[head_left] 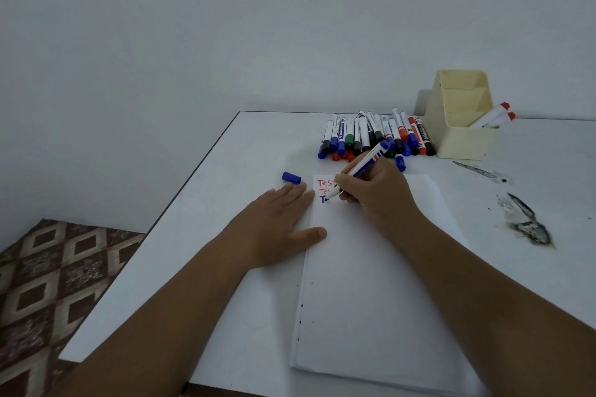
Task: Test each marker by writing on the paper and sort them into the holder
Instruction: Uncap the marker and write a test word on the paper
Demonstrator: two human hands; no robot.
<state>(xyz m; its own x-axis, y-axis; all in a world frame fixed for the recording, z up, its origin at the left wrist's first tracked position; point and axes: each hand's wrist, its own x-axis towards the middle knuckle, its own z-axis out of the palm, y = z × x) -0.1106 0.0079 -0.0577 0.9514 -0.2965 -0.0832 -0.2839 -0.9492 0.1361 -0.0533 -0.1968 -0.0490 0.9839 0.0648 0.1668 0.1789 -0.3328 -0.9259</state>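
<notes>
Blue marker writing on the paper

Right hand [375, 193] pinches the marker [361, 169], tip on the paper [380, 284] at centre frame; left hand [277, 222] lies spread flat at the paper's edge; holder [464, 126] stands upper right on the bench [225, 235].

Cream holder [464, 135] — blue cap [291, 177] (diamond-patterned rug [54, 271]).

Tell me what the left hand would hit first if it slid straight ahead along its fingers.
Most likely the loose blue cap: the left hand lies flat, its fingers pointing up-right, and the cap sits just beyond the fingertips. Depth is hard to judge; it might pass beside it.
</notes>
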